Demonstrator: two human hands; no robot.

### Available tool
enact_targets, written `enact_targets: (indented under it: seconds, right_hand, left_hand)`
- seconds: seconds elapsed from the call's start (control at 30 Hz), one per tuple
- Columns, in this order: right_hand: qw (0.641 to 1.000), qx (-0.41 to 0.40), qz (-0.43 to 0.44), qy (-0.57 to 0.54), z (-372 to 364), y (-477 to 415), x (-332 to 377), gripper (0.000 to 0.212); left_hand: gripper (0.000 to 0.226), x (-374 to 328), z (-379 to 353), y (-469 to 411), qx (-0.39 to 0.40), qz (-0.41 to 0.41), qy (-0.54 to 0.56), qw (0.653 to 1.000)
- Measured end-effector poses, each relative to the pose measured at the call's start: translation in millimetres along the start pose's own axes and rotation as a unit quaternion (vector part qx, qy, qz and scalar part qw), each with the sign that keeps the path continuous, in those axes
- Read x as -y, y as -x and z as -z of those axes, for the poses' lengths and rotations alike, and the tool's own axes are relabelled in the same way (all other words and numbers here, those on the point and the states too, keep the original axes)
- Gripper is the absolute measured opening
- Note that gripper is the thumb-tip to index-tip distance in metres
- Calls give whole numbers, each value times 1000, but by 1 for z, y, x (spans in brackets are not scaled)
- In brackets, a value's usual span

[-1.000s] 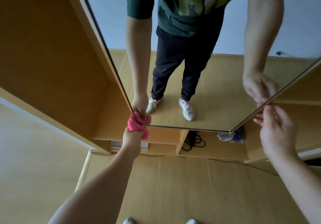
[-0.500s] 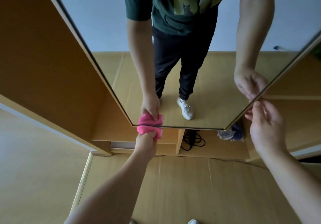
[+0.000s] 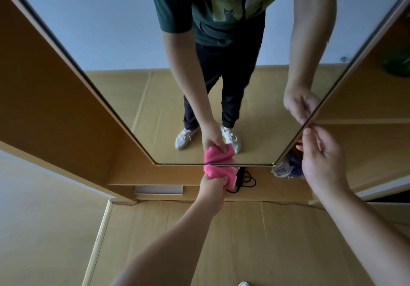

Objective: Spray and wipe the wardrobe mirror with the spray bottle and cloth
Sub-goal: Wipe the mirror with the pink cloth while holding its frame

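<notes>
The wardrobe mirror point(image 3: 124, 48) is a tall door panel with a thin gold frame, swung out towards me. My left hand point(image 3: 211, 188) grips a bunched pink cloth point(image 3: 219, 171) pressed against the mirror's bottom edge, a little right of its middle. My right hand point(image 3: 321, 159) holds the mirror's right edge near the lower right corner, fingers pinched on the frame. The glass reflects my arms, legs, shoes and the cloth. No spray bottle is in view.
The open wooden wardrobe point(image 3: 55, 108) stands behind the mirror. On its bottom shelf lie a black cable point(image 3: 246, 181), a white flat box point(image 3: 158, 190) and a bluish bundle point(image 3: 286, 169). Cardboard sheets point(image 3: 244, 241) cover the floor under my arms.
My left hand has slid the pink cloth rightwards along the mirror's bottom edge, from the lower left corner to past its middle. My right hand has kept its hold on the right edge.
</notes>
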State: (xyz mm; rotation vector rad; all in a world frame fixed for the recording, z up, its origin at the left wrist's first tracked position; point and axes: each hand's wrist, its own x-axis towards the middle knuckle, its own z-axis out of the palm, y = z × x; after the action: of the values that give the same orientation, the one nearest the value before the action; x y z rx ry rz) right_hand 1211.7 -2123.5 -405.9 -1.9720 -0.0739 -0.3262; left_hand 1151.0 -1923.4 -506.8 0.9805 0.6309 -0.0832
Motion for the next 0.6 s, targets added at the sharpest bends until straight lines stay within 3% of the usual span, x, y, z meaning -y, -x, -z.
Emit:
enact_targets:
  seconds: [0.27,0.47,0.6]
  right_hand:
    - [1000,-18,1,-12,-3,-2,1,23]
    - [1000,-7,-11,-13,0,-2,3,32]
    - [1000,3,-18,-20,1,-2,5,26]
  left_hand:
    - [43,18,-28,-3,38,10,-21,999]
    - [52,24,-44,2,79,8,-40,996]
    - [49,26,-43,7,113,56,-83,988]
